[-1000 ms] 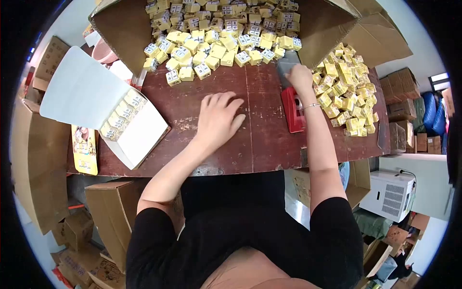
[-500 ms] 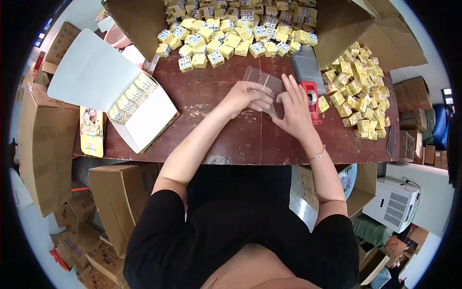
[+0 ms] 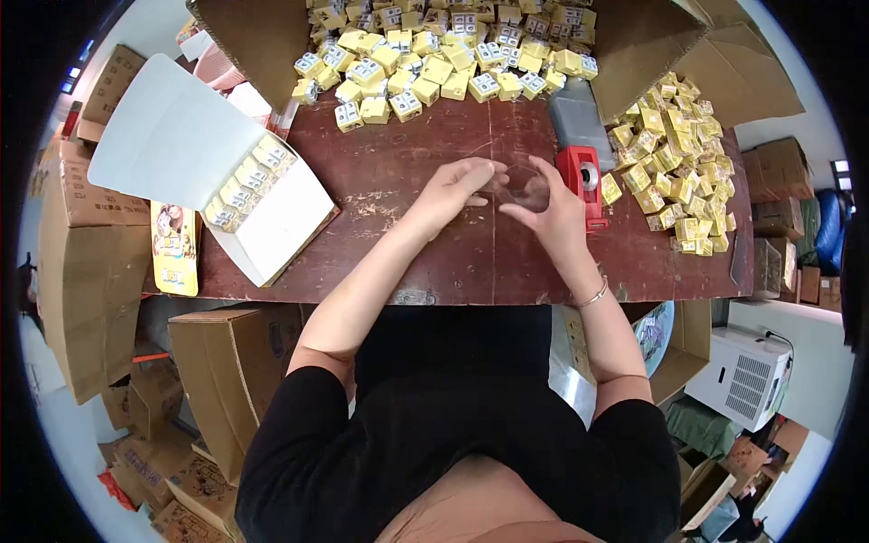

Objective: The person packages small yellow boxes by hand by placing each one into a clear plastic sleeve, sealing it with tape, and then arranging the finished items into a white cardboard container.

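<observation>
One left hand (image 3: 453, 194), fingers pinched on clear film (image 3: 522, 183), opposite a cupped right hand (image 3: 559, 219), its grip unclear

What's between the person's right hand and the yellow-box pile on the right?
The head view shows a red tape dispenser and one stray yellow box between the right hand and that pile.

worn red-brown table (image 3: 480, 262), pale wall (image 3: 149, 32), stacked cardboard boxes (image 3: 774, 172), white appliance (image 3: 738, 376)
</observation>
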Action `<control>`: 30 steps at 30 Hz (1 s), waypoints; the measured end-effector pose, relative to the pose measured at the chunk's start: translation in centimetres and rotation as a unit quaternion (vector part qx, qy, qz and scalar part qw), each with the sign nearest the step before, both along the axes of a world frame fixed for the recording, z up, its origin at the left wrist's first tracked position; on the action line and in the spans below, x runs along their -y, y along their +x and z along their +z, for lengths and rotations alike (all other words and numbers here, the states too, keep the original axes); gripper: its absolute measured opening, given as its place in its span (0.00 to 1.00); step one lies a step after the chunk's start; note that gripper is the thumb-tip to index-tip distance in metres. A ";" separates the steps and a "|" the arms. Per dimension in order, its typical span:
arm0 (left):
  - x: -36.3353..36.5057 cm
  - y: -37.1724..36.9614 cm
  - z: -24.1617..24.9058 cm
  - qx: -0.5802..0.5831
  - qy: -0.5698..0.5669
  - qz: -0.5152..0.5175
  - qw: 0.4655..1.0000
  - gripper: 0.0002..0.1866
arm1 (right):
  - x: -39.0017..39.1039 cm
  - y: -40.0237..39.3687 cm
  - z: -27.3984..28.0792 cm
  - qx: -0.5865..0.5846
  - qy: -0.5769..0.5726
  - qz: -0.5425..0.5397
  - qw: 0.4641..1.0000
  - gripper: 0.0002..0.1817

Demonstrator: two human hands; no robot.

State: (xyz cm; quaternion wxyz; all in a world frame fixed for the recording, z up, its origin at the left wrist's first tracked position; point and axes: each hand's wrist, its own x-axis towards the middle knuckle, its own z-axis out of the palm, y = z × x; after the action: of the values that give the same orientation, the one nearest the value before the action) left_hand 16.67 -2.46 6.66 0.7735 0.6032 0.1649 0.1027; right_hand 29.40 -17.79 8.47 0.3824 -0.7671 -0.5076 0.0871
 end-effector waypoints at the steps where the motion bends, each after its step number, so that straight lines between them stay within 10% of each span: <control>1: 0.5 0.0 0.3 0.007 -0.145 0.025 0.989 0.27 | 0.0 -0.1 -0.4 -0.095 0.004 -0.048 0.994 0.30; 4: 3.2 0.2 -1.0 0.040 -0.025 0.125 0.991 0.26 | -0.3 -1.5 -2.1 -0.486 0.077 -0.065 0.868 0.16; 6: 4.0 0.8 -1.9 0.044 0.085 0.291 0.952 0.22 | -0.1 -3.6 -2.2 -0.494 0.090 0.006 0.865 0.25; 13: 4.5 -0.2 -1.1 0.148 0.278 0.170 0.934 0.23 | -0.6 -4.2 -2.1 -0.333 0.106 0.041 0.936 0.34; 20: 4.6 -0.8 -0.2 0.103 0.093 0.182 0.973 0.27 | -0.5 -3.6 -1.3 -0.388 0.093 0.028 0.917 0.27; 25: 4.2 -0.7 -2.7 0.119 0.203 0.176 0.956 0.15 | -0.2 -3.1 -3.5 -0.491 0.126 0.032 0.862 0.25; 30: 3.9 -0.9 -1.3 0.142 0.134 0.169 0.966 0.15 | 0.6 -3.9 -1.4 -0.443 0.089 0.074 0.889 0.45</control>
State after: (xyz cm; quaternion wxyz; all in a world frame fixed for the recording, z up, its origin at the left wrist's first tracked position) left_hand 15.78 -6.40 5.33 0.6723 0.6444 0.1378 0.3374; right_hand 25.55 -18.35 7.11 0.6268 -0.5717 -0.3465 0.4003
